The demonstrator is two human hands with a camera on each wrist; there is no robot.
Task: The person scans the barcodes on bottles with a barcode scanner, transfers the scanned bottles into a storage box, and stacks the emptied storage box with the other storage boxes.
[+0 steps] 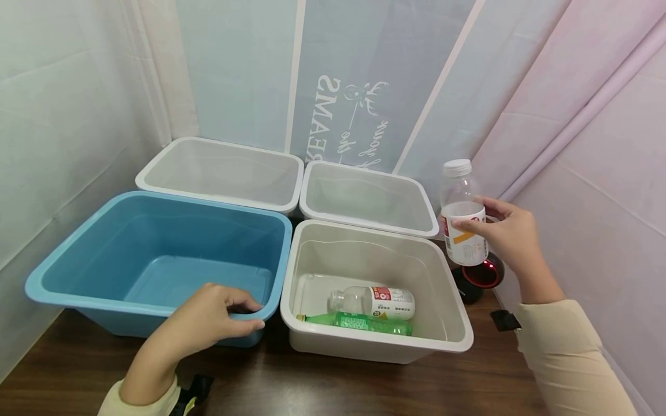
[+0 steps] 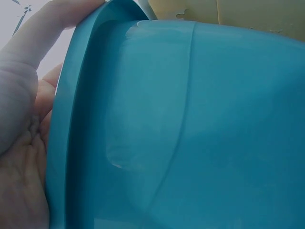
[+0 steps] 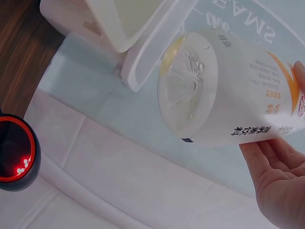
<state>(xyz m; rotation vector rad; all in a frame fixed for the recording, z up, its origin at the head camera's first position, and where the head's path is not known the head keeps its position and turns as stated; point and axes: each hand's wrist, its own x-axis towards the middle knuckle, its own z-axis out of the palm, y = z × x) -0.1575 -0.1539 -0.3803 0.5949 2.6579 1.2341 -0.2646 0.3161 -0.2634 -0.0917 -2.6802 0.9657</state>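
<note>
Here, left hand (image 1: 214, 316) grips blue rim (image 1: 284, 248); right hand (image 1: 507, 234) holds bottle (image 1: 465, 247) midair

Two bottles (image 1: 393, 302) in near right tub (image 1: 359, 345); near left tub (image 1: 208, 231) beside it; two tubs (image 1: 224, 173) behind; gadget (image 1: 484, 276) right

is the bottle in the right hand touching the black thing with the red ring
Apart. The right wrist view shows it: curtain is plainly visible between the bottle and the black thing, though they overlap in the head view.
</note>
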